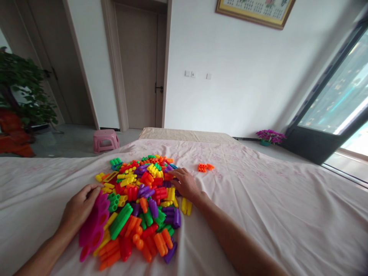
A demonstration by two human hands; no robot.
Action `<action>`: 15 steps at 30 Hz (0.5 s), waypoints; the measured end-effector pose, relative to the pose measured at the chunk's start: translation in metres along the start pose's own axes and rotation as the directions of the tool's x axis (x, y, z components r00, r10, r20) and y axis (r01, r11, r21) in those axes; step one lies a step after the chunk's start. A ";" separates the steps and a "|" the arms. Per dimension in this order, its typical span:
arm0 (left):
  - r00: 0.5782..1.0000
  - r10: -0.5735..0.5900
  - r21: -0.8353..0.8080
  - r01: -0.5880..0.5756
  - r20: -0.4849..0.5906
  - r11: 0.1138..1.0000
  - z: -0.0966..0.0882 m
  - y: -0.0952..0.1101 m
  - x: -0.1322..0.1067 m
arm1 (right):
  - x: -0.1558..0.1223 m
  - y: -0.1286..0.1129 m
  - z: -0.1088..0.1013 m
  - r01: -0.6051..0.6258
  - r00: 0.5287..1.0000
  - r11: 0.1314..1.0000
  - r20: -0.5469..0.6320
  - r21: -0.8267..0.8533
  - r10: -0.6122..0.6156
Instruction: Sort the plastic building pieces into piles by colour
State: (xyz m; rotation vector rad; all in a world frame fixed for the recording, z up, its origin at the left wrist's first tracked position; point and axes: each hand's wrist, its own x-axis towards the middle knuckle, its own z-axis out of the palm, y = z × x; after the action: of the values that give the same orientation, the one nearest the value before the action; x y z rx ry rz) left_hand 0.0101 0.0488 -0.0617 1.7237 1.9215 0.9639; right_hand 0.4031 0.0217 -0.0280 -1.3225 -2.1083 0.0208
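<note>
A heap of plastic building blocks [132, 193] in red, orange, yellow, green and purple, mostly joined tubes, lies between my hands. My left hand [80, 207] rests at the heap's left edge, fingers stretched toward yellow blocks [107, 188]. Its thumb lies by a magenta scalloped plastic piece [93, 226], which it partly covers. On the heap's right side, my right hand [185, 184] has its fingertips and thumb closed on an orange block [168, 176]. A yellow block [186, 206] lies just below that hand. Farther right, a few orange blocks [203, 167] sit apart from the heap.
A pale, flower-patterned cloth [258, 214] with creases covers the work surface. Beyond it stand a pink stool [105, 140], a leafy plant [23, 84] and a pot of purple flowers [270, 136]. A closed door [138, 69] is in the far wall.
</note>
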 end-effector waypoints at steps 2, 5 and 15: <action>1.000 -0.002 -0.002 0.002 0.003 1.000 0.000 0.000 0.000 | 0.000 -0.001 0.002 -0.041 0.999 0.999 0.004 -0.012 0.041; 1.000 -0.005 0.009 0.005 0.003 1.000 -0.001 0.002 -0.001 | -0.003 0.002 0.004 -0.062 0.998 0.998 -0.003 0.028 0.062; 0.999 -0.046 0.001 0.046 0.013 0.999 -0.002 0.006 -0.002 | -0.006 0.064 -0.014 -0.428 0.831 0.882 -0.298 0.196 0.469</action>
State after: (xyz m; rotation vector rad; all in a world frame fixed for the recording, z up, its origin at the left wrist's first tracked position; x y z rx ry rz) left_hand 0.0132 0.0466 -0.0563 1.6748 1.9448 0.9332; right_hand 0.4631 0.0441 -0.0410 -1.5945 -1.4515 0.1111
